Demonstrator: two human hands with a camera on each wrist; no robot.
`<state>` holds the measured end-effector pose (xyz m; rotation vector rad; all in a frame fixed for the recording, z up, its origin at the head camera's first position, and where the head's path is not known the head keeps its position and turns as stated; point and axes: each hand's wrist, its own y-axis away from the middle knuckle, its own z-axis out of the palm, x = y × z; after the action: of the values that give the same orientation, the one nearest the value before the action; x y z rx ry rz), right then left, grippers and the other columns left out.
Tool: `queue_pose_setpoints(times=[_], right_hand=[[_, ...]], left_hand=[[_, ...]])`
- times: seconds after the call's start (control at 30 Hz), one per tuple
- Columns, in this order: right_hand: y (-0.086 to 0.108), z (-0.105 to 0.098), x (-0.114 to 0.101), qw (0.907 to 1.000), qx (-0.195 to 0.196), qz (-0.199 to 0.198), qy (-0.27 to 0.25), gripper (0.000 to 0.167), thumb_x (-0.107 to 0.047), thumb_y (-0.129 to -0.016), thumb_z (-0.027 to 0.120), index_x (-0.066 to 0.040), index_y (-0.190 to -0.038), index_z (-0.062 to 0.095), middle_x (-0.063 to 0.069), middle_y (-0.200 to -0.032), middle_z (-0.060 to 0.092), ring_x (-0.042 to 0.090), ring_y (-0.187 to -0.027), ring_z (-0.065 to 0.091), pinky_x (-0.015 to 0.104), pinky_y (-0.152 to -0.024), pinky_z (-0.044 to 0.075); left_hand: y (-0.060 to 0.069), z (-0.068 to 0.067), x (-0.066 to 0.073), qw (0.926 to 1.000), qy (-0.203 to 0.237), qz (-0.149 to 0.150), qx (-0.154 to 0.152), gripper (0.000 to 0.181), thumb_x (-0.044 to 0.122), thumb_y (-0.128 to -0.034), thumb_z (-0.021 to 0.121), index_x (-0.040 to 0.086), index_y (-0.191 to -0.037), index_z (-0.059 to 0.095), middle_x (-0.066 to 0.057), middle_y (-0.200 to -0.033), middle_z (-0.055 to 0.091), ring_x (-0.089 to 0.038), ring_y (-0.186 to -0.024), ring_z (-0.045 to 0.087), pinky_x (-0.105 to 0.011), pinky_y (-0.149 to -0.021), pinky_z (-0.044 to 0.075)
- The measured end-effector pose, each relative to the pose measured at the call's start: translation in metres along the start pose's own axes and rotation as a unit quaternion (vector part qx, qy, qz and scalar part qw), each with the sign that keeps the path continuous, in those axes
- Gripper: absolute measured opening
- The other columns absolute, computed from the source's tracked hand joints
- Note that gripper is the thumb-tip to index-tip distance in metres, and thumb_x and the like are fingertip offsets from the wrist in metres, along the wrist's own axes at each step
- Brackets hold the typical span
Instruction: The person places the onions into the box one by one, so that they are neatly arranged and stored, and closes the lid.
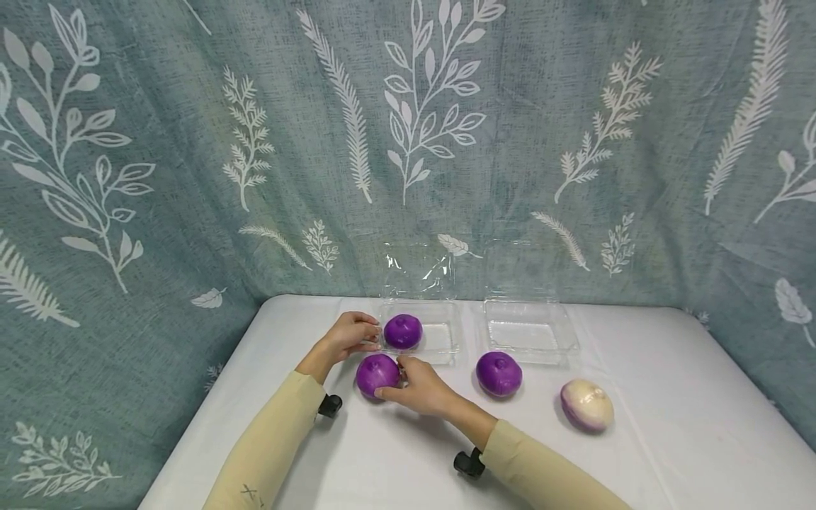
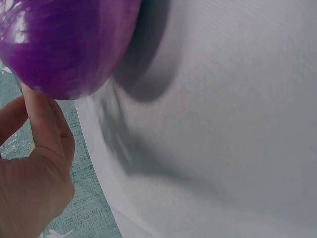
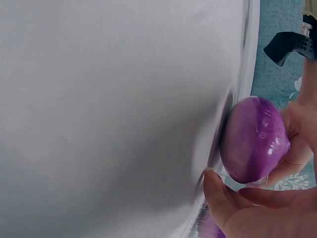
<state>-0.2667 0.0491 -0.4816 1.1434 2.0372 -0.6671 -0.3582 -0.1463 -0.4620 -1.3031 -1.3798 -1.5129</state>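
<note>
Purple turnip (image 1: 373,373) sits left of centre in the head view's lower half, just below a clear clamshell container (image 1: 438,341). The right hand (image 1: 423,386) grips its right side, thumb and fingers parted partway around it. The left hand (image 1: 347,338) has bent fingers at the container's left rim, seemingly pinching it, though clear plastic makes this hard to judge. Inside lies a second turnip (image 1: 403,331); a white-and-purple turnip (image 1: 589,404) rests lower right on the desk (image 1: 656,375).

A glossy, round purple onion (image 1: 375,375) is held by the right hand (image 1: 422,386) just in front of a clear, open-lidded container (image 1: 445,340). The container's left edge is touched by the left hand (image 1: 347,336); a darker onion (image 1: 403,331) is seated inside.
</note>
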Motion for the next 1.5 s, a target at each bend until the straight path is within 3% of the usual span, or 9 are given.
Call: queue_pose_setpoints(times=[0.33, 0.7, 1.0, 1.5], right_hand=[[-0.007, 0.008, -0.001, 0.9996, 0.015, -0.019, 0.017, 0.071, -0.034, -0.088, 0.080, 0.011, -0.135, 0.052, 0.021, -0.122, 0.066, 0.032, -0.110, 0.068, 0.044, -0.095, 0.058], [-0.009, 0.013, -0.012, 0.9973, 0.056, 0.017, 0.043, 0.058, -0.033, -0.086, 0.081, 0.009, -0.121, 0.061, 0.021, -0.106, 0.071, 0.031, -0.096, 0.071, 0.044, -0.085, 0.061], [-0.011, 0.014, -0.012, 0.9972, 0.048, 0.041, 0.041, 0.059, -0.035, -0.085, 0.084, 0.007, -0.120, 0.062, 0.020, -0.106, 0.071, 0.029, -0.096, 0.071, 0.043, -0.084, 0.061], [0.008, -0.001, -0.020, 0.9975, 0.041, 0.028, 0.051, 0.062, -0.038, -0.084, 0.084, 0.006, -0.122, 0.062, 0.017, -0.109, 0.071, 0.029, -0.099, 0.070, 0.043, -0.086, 0.061]], left_hand=[[0.000, -0.001, 0.000, 1.0000, 0.002, 0.001, -0.005, 0.034, 0.001, -0.1012, 0.059, -0.013, -0.131, 0.052, -0.024, -0.115, 0.060, -0.020, -0.086, 0.062, -0.040, -0.089, 0.062], [0.000, -0.001, 0.001, 0.9999, 0.008, 0.003, -0.009, 0.035, 0.000, -0.1008, 0.058, -0.014, -0.132, 0.051, -0.027, -0.118, 0.058, -0.019, -0.085, 0.062, -0.036, -0.086, 0.063], [-0.002, -0.001, -0.001, 0.9999, 0.009, -0.001, -0.009, 0.034, 0.000, -0.1004, 0.059, -0.014, -0.131, 0.052, -0.016, -0.104, 0.060, -0.020, -0.084, 0.062, -0.033, -0.080, 0.064], [-0.002, 0.000, -0.002, 0.9999, 0.010, 0.001, 0.002, 0.031, 0.000, -0.0995, 0.060, -0.013, -0.127, 0.055, -0.018, -0.105, 0.060, -0.022, -0.087, 0.061, -0.033, -0.079, 0.064]])
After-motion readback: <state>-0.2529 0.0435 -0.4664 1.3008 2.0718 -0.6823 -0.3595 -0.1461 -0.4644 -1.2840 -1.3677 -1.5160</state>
